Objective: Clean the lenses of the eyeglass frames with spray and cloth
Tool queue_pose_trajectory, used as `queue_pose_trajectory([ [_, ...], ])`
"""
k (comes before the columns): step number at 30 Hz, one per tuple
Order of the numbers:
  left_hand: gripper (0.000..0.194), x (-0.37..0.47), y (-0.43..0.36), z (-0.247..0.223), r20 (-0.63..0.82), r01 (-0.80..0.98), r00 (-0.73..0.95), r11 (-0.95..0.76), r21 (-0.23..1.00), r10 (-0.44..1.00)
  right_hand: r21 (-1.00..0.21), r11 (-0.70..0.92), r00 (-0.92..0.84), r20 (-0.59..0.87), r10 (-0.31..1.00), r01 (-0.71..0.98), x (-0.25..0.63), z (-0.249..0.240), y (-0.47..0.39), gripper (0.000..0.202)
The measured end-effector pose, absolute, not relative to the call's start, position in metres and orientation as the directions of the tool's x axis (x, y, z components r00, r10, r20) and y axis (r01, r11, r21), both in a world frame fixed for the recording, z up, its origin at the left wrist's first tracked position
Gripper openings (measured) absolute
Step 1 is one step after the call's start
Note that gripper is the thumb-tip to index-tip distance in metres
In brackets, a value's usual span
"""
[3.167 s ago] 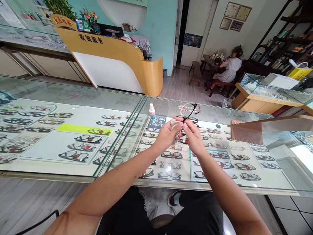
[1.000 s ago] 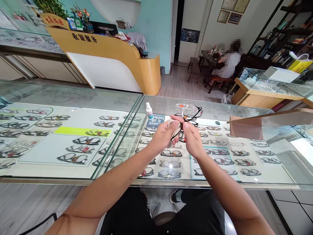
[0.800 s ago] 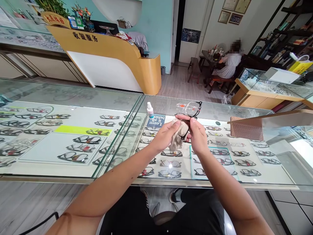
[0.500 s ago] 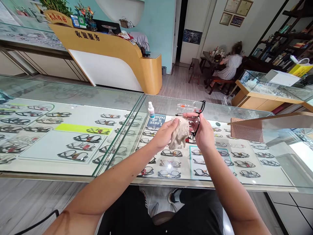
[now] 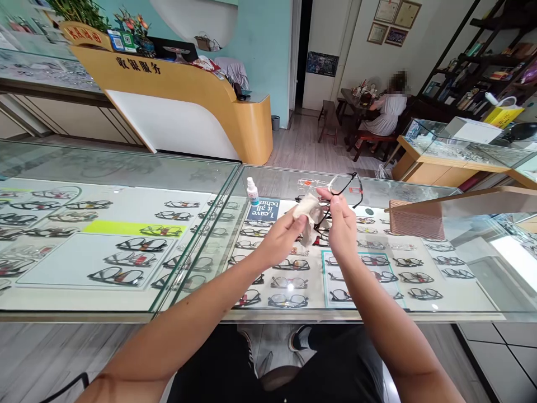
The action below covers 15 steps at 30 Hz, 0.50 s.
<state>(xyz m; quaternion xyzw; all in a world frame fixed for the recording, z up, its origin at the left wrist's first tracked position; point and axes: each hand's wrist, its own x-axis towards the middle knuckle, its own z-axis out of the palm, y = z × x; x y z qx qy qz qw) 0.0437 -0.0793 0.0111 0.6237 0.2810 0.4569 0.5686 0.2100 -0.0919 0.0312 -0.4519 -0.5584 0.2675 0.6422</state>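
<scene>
My left hand (image 5: 282, 238) is closed on a crumpled beige cloth (image 5: 309, 215), which touches the lower lens of a pair of black-framed glasses (image 5: 344, 183). Fingers of my right hand (image 5: 342, 226) pinch the glasses near the middle of the frame, and one temple sticks out to the upper right. Both hands are over the glass display case (image 5: 419, 311). The lower lens is partly hidden by the cloth and fingers. A small white spray bottle (image 5: 253, 192) stands upright on the glass to the left of the cloth.
Rows of eyeglasses (image 5: 289, 282) lie inside the case. A ribbed brown tray (image 5: 416, 219) is at the right. Beyond the case are a wooden counter (image 5: 255, 126) and a seated person (image 5: 390, 112) at a table.
The glasses have turned in my right hand, their upper part now reaching farther right. The cloth has shifted and folded closer round the lower lens. The whole view has moved slightly.
</scene>
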Motion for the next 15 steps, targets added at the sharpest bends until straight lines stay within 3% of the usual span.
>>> queue_pose_trajectory([
  [4,0.064,0.046,-0.090,0.012,0.395,0.003,0.518,-0.464,0.886,0.758,-0.873,0.466,0.273,0.488,0.829,0.145,0.203,0.026,-0.093,0.044],
  [15,0.067,0.051,-0.094,0.006,0.469,0.121,0.585,-0.642,0.757,0.662,-0.887,0.453,0.366,0.451,0.814,0.086,0.197,0.022,-0.096,0.044],
])
